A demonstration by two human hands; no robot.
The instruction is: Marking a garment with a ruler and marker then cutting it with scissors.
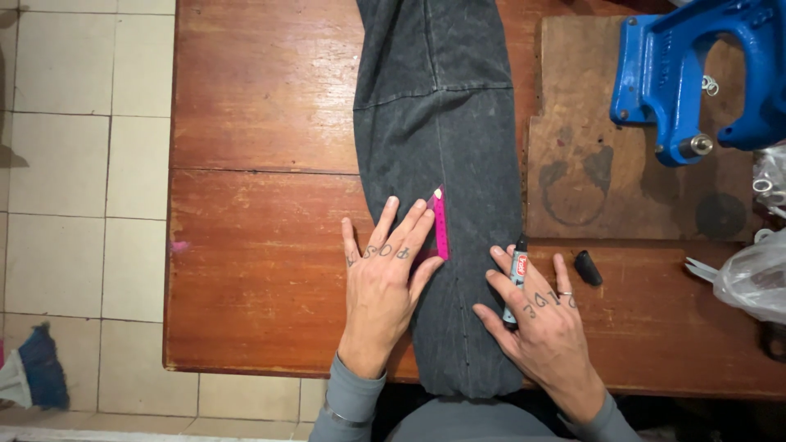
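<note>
Holding a marker point(514, 278), right hand point(544, 327) rests on faded charcoal denim point(442, 123)

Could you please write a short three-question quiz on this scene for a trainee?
1. True or false: the left hand presses a pink ruler on the dark grey garment.
2. What does the right hand hold: A a marker, B scissors, C a needle?
3. Where does the marker's black cap lie?

Key: 1 true. 2 A. 3 On the wooden table, right of the right hand.
</note>
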